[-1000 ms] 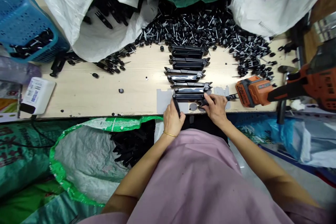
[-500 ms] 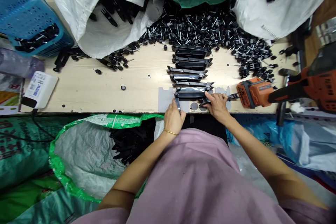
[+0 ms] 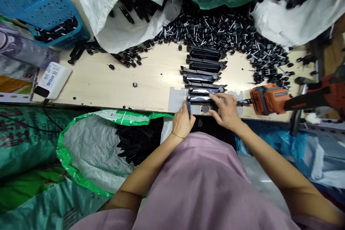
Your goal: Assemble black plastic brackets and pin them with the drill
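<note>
Two hands (image 3: pixel 183 119) (image 3: pixel 228 112) touch black strips (image 3: pixel 199 99) near one orange power tool (image 3: pixel 299 103).

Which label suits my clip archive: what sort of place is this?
Probably a workshop or small factory: black parts heaped on a bench, an orange power tool, and a sack of black pieces below.

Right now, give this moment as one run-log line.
left hand: holding narrow black piece | right hand: at right end of nearest black bar | cordless power tool: right of hands
</note>
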Demonstrator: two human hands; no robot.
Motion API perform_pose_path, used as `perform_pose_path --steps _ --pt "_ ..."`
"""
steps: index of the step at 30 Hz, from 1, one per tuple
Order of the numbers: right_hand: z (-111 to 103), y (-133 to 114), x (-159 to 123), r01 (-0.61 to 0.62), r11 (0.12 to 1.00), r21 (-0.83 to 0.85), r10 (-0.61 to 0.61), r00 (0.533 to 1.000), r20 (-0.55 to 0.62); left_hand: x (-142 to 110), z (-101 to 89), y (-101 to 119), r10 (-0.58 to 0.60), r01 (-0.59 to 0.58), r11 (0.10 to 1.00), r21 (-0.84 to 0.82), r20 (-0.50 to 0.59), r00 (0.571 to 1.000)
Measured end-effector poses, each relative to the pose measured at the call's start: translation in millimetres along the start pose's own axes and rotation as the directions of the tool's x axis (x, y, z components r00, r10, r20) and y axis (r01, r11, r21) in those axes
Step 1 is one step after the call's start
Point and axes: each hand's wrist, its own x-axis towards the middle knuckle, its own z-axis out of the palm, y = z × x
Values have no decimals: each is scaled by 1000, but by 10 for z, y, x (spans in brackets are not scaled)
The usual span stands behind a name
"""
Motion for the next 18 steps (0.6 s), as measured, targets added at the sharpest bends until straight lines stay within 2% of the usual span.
perform_pose_path --steps 2,4,7,11,13,15,16,18 --pt "90 -173 205 139 989 41 -141 988 67 -13 13 7 -2 2 1000 -14 -3 1000" --pt "220 -266 352 224 973 62 -230 965 126 -18 12 11 -4 4 999 -50 12 1000" --pt "388 -268 407 216 974 70 -222 970 94 -8 30 60 -35 39 994 -102 34 999" --pt "481 -220 367 188 976 114 -193 980 36 28 37 179 -106 108 988 -112 25 994" --pt "481 -240 368 195 972 128 -200 979 26 34 -59 201 -93 99 992 -77 81 992" --pt "442 -285 355 214 966 142 -218 976 17 22 -238 190 -47 45 999 21 146 988" --pt "402 -307 331 218 964 155 -222 975 9 12 -343 177 -13 2 997 79 148 989" --pt "276 -315 227 202 960 192 -198 979 -38 -1 -532 147 125 -136 979 155 82 989"
